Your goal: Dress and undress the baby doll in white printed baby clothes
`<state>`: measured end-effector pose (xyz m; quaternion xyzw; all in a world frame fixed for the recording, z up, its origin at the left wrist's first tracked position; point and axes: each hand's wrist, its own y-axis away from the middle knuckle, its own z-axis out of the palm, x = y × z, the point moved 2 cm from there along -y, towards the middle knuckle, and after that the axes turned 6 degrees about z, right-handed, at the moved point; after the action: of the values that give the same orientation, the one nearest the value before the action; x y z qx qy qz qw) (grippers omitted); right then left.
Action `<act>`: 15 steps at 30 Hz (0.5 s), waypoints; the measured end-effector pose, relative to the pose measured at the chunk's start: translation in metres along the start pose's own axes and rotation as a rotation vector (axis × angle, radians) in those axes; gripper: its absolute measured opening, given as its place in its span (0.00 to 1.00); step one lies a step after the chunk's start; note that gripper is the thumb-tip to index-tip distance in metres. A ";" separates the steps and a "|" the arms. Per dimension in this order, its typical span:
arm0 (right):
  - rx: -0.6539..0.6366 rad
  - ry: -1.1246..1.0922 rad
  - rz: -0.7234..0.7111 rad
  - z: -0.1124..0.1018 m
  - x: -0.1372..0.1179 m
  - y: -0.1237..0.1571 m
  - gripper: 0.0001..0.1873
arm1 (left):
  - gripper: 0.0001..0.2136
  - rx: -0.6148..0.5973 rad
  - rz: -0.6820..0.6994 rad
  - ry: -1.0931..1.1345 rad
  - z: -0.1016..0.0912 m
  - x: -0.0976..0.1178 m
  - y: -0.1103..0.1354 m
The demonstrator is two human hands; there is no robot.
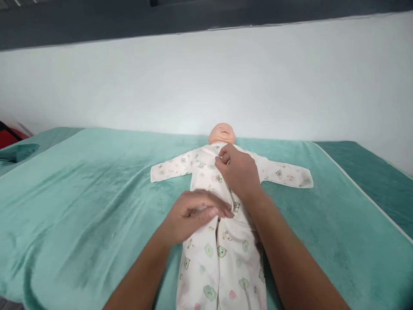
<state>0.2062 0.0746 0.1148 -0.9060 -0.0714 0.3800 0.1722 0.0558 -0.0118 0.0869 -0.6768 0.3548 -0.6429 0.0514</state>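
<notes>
A baby doll lies on its back, dressed in a white long-sleeved baby outfit printed with green and pink animal figures. Both sleeves stretch out sideways and the legs point toward me. My right hand is at the chest near the neckline, its fingers pinched on the edge of the outfit's front. My left hand rests across the belly, palm down with fingers stretched out over the fabric. The doll's own arms and legs are hidden inside the cloth.
A light green blanket with some wrinkles covers the surface under the doll. Darker green cloth shows at the right edge. Behind stands a white wall. Something red is at the far left.
</notes>
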 end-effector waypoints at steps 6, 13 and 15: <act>-0.033 -0.390 0.201 -0.013 0.012 -0.009 0.03 | 0.11 0.539 -0.159 -0.382 -0.029 -0.016 -0.043; 0.182 -0.398 0.254 -0.020 0.025 -0.015 0.04 | 0.14 0.225 -0.230 -0.571 -0.031 -0.047 -0.125; 0.164 -0.303 0.243 -0.016 0.029 -0.017 0.09 | 0.13 0.250 -0.250 -0.563 -0.028 -0.054 -0.132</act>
<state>0.2375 0.0939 0.1120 -0.8233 0.0445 0.5345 0.1856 0.0898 0.1265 0.1159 -0.8546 0.1591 -0.4707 0.1507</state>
